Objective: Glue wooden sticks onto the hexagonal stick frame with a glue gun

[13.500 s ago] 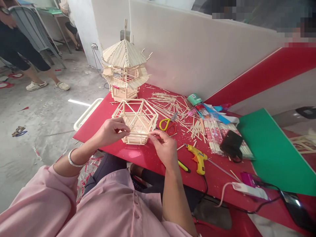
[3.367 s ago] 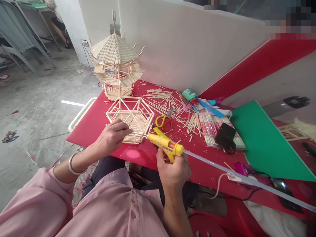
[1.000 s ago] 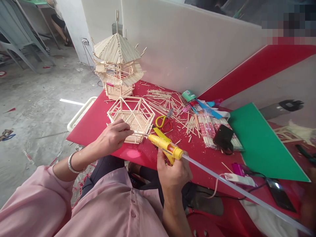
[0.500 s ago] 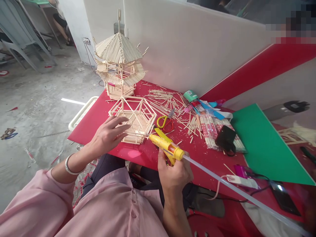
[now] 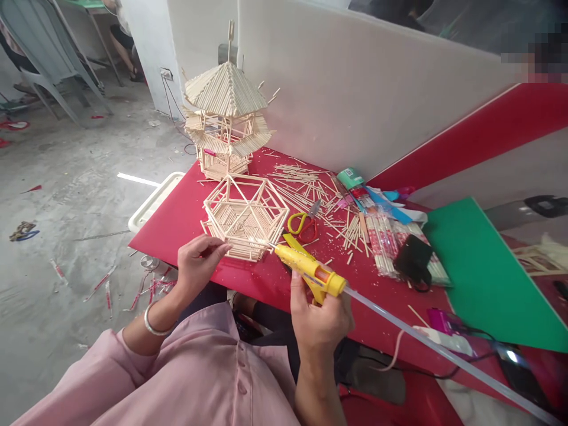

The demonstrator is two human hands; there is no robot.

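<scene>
My right hand [image 5: 322, 319] grips a yellow glue gun [image 5: 310, 272]. Its nozzle touches the near edge of a hexagonal stick frame [image 5: 244, 216] on the red table [image 5: 177, 222]. A long clear glue stick [image 5: 444, 354] trails from the gun toward the lower right. My left hand [image 5: 199, 266] rests at the frame's near left corner with its fingers curled and thumb and forefinger pinched together; what they hold, if anything, is too small to see. A finished stick pagoda [image 5: 226, 118] stands behind the frame.
Scissors [image 5: 302, 223], loose sticks [image 5: 306, 183], packs of sticks [image 5: 381, 236], a black object [image 5: 410, 260] and a green sheet [image 5: 483, 272] lie to the right. A white partition [image 5: 355, 89] backs the table. A white tray [image 5: 155, 198] sits at its left edge. Cables [image 5: 444, 340] lie near the front right.
My left hand pressed a stick to the frame, opened flat half a second ago, and is now drawn back and curled. The glue gun stays at the frame's near edge.
</scene>
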